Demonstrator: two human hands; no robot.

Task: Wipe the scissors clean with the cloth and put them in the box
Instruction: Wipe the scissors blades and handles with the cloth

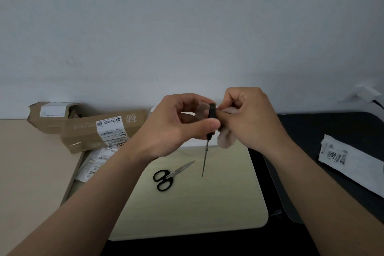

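Both forearms are seen reaching in from the near edge, and the hands meet above the far end of the pale board [207, 210]. One pair of scissors [205, 156] is held upright between them — black handle on top, closed blades pointing straight down, the tip hanging clear of the board. The left hand [176, 124] is pinched on it just under the handle, with the thumb pressed across the shank and the fingers curled behind. The right hand [249, 118] is closed round the cloth [225, 140], a pinkish-grey wad that is pressed against the right side of the handle and hangs just below the fist.

The long axis is thus vertical, and the bare blades lie directly below the cloth. A downward stroke by the right hand is judged to come next, with the left hand serving as anchor.

A second pair of scissors [169, 176] lies flat on the board, near and left of the hanging tip, its blades aimed far-right. The open shallow box [71, 178] lies at the left — the left hand's side — so the placing would probably fall to that hand.
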